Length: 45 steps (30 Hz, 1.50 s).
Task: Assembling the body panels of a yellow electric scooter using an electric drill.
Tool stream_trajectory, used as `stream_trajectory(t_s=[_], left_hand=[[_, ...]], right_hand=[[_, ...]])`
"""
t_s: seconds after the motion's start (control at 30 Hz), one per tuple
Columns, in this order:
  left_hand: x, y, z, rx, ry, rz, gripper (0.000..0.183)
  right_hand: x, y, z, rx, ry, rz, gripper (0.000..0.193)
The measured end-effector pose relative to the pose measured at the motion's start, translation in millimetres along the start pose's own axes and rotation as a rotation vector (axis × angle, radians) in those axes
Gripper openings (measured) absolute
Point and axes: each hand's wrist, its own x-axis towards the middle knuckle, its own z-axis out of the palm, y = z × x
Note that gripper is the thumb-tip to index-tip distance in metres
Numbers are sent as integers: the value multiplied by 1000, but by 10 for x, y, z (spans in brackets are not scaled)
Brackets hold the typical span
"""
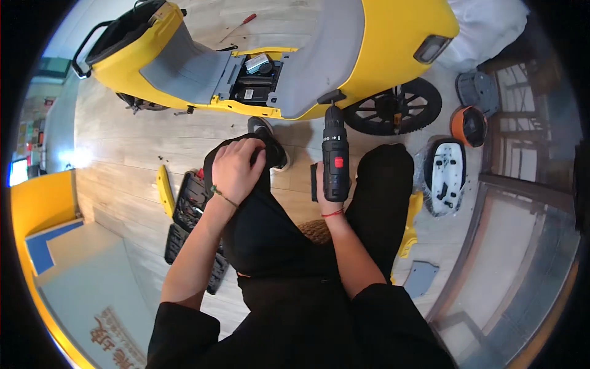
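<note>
My right hand point(321, 189) is wrapped round a black cordless drill point(335, 167) with a red button on top; the drill body hides most of the fingers. The drill points away from me, its tip close to a dark piece point(332, 96) at the lower edge of a yellow and grey scooter point(405, 37). Whether the tip touches it, I cannot tell. My left hand point(238, 165) lies over my left knee, holding nothing. In the scooter's middle an uncovered compartment point(252, 93) shows black parts and a silver box.
An opened tool case point(190, 203) and a yellow panel point(165, 189) lie on the floor at left. At right are a black wheel point(396, 109), an orange-rimmed part point(469, 126), a white-and-black part in plastic point(447, 175) and a grey plate point(421, 278). A red-handled screwdriver point(248, 19) lies beyond the scooter.
</note>
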Motion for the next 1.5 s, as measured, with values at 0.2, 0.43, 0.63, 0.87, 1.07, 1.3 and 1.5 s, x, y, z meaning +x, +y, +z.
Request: stream_trajectory(t_s=[0.2,0.43,0.63,0.87,1.07,1.3,1.5], left_hand=[[292,83,645,-919,-278,-289,19],[494,140,1067,-1407,-389,-537,23],[634,310,1111,-1573,-352,-712,25],[828,437,1063,-1757,-341,-797,34],[936,432,1055,-1768,-434,-931,34],[978,418,1146,-1903,-416,-1014,34],[955,470,1164,-1981,-486,-973,36]], right_hand=[[24,-422,-164,-266,-171,-25,10],[-80,-335,-178,-81,-158,208,31],[-109,-319,-154,-41,-210,304,33],[-140,-289,-175,-69,-206,215,27],[-204,-426,-122,106,-127,264,20],[-175,-524,-120,164,-137,221,19],[-108,-766,-182,174,-81,130,16]])
